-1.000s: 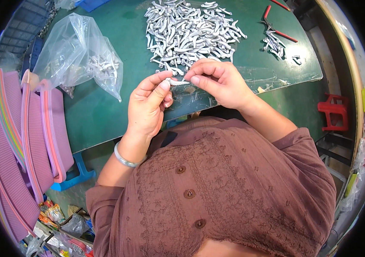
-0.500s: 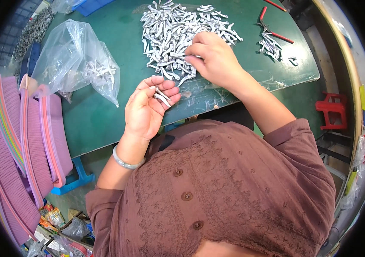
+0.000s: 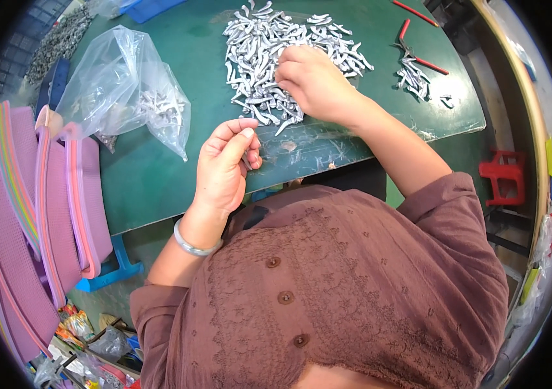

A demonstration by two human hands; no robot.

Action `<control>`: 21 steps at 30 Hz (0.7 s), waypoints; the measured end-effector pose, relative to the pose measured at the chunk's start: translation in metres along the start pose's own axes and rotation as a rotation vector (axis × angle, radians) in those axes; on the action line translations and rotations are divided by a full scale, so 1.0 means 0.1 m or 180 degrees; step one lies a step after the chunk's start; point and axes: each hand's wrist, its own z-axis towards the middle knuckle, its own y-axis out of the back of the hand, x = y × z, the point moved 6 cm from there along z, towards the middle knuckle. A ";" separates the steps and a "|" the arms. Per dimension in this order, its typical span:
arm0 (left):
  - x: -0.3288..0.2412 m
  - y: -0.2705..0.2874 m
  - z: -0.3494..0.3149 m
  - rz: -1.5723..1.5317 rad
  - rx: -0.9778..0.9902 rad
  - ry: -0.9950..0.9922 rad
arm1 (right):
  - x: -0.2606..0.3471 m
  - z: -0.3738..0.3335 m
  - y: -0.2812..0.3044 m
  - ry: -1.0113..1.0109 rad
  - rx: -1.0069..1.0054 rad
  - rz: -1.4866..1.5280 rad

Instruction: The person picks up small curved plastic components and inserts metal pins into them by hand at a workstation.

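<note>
A heap of small curved silver metal pieces [image 3: 260, 68] lies on the green table. My left hand [image 3: 227, 155], with a bangle at the wrist, is at the table's near edge just below the heap. Its fingers are curled in with thumb and forefinger together, and a bit of the silver pieces [image 3: 247, 159] shows between them. My right hand [image 3: 315, 81] reaches into the heap's right side. Its fingers are bent together among the pieces; the fingertips are partly hidden, so what they pinch cannot be made out.
A clear plastic bag [image 3: 111, 84] with more pieces sits on the left of the green table [image 3: 205, 188]. Red-handled pliers [image 3: 409, 52] lie at the right beside a few pieces. Purple woven straps or baskets [image 3: 56, 207] crowd the left edge. A red stool [image 3: 504, 176] stands at right.
My left hand's fingers have closed over the metal pieces that lay visible in it. The right hand has stayed at the heap, its fingers moving slightly left. The view has shifted a little.
</note>
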 end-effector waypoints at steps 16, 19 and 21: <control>-0.27 -0.25 -0.08 0.0743 0.0042 -0.1098 | 0.21 -0.31 -0.12 -0.2105 0.0587 0.4028; -0.27 -0.25 -0.08 0.0765 -0.0024 -0.1089 | 0.24 -0.33 -0.13 -0.2151 0.0715 0.4194; -0.27 -0.23 -0.07 0.0774 -0.0061 -0.1089 | 0.26 -0.34 -0.14 -0.2209 0.0759 0.4330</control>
